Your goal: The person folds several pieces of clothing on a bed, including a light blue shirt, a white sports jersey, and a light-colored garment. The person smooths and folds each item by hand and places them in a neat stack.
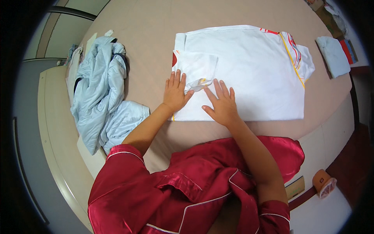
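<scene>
A white shirt (pixel 257 64) with red and yellow trim lies spread and partly folded on a beige bed sheet (pixel 149 52). Its sleeve (pixel 197 63) is laid back over the body at the left end, with a crumpled edge showing a bit of yellow. My left hand (pixel 175 93) rests flat on the shirt's left border, fingertips at the sleeve's lower left corner. My right hand (pixel 223 103) lies palm down on the body, its index fingertip by the crumpled sleeve edge. Both hands have their fingers apart and grip nothing.
A rumpled light blue padded garment (pixel 99 93) lies to the left, beside the headboard (pixel 55 117). At the far right edge sits a folded pale blue cloth (pixel 333 55). An orange bin (pixel 323 182) with a plastic liner stands on the floor at lower right.
</scene>
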Available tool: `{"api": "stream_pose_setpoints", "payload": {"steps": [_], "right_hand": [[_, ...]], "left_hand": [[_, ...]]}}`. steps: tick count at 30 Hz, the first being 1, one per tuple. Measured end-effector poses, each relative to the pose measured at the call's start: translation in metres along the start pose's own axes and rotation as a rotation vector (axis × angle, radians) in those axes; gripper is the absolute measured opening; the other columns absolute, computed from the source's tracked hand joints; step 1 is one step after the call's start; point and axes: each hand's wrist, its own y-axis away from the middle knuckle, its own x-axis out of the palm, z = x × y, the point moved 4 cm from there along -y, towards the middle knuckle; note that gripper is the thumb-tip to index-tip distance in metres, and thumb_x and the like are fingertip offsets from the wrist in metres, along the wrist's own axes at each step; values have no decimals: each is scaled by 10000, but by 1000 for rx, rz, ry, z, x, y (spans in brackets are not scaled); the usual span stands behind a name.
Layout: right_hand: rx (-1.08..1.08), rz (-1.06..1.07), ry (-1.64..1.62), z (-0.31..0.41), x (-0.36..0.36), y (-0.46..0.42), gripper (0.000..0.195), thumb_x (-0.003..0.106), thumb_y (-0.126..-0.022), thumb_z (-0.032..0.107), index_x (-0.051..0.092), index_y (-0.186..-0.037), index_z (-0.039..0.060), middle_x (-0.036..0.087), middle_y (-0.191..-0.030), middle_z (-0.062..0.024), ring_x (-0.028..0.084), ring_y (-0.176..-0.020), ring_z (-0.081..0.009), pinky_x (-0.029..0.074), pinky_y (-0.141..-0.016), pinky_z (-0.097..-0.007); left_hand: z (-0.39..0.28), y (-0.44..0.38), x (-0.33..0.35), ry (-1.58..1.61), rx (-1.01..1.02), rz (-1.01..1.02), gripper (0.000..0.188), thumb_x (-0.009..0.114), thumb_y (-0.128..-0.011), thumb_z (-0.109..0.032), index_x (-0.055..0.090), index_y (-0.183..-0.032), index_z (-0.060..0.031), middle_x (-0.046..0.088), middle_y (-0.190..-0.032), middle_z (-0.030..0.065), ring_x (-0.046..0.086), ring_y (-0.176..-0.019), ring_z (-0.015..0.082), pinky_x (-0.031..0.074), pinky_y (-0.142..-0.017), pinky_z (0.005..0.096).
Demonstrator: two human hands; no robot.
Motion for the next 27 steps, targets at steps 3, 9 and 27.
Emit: {"api": "stream_pose_setpoints", "payload": {"steps": [3, 9, 27], "right_hand": [[-51, 45, 46, -14, 7, 5, 558, 624, -774, 391, 494, -1262, 153, 327, -1393, -164, 258, -1302, -348, 205, -1018, -567], [169, -629, 83, -110, -88, 16, 522, 670, -759, 283, 530, -1172, -4, 506, -1198, -232, 435, -1156, -386, 294, -981, -502], [803, -866, -1849, -333, -201, 6, 393, 484, -900, 212, 467, -1202, -39, 531, -1210, -198, 529, -1099, -337, 399, -971, -482]], "left_hand": [[-22, -12, -18, -100, -139, 161, 791, 476, -835, -525, 299, -1346, 51, 166, -1431, 289, 95, -1347, 432, 127, -1053, 559], [-50, -4, 4, 51, 0, 231, 845, 537, -814, -507, 237, -1369, 57, 103, -1429, 321, 55, -1350, 437, 84, -1046, 587], [-304, -230, 22, 216, 383, -229, 664, 433, -844, -548, 350, -1376, -160, 232, -1429, 238, 146, -1319, 469, 146, -1014, 624]]}}
